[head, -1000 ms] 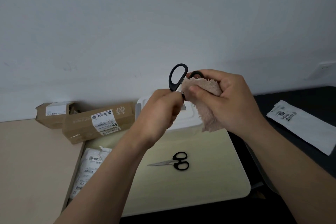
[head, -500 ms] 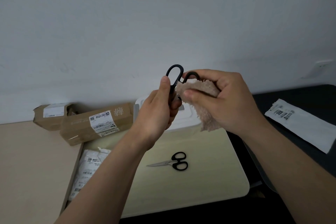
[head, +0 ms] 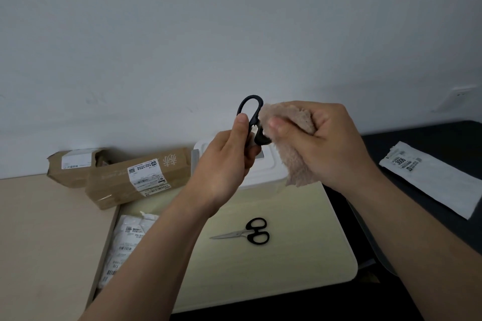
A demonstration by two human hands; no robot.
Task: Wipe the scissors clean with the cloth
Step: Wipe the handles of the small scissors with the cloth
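Note:
My left hand (head: 229, 161) grips a pair of black-handled scissors (head: 251, 117) held upright in the air, handle loops up; the blades are hidden inside my fist. My right hand (head: 323, 143) clutches a beige fluffy cloth (head: 294, 164) and presses it against the right handle loop, which the cloth covers. A second, smaller pair of black-handled scissors (head: 247, 232) lies flat on the pale yellow board (head: 300, 255) below, blades pointing left.
Two brown cardboard parcels (head: 135, 177) lie at the back left by the wall. A white plastic mailer (head: 125, 240) sits at the board's left edge. A white lidded box (head: 263, 172) stands behind my hands. On the dark surface at right lies a white pouch (head: 433, 180).
My left hand has shifted its grip so the thumb now lies along the left loop. The cloth has slid up over the right handle loop, which showed before.

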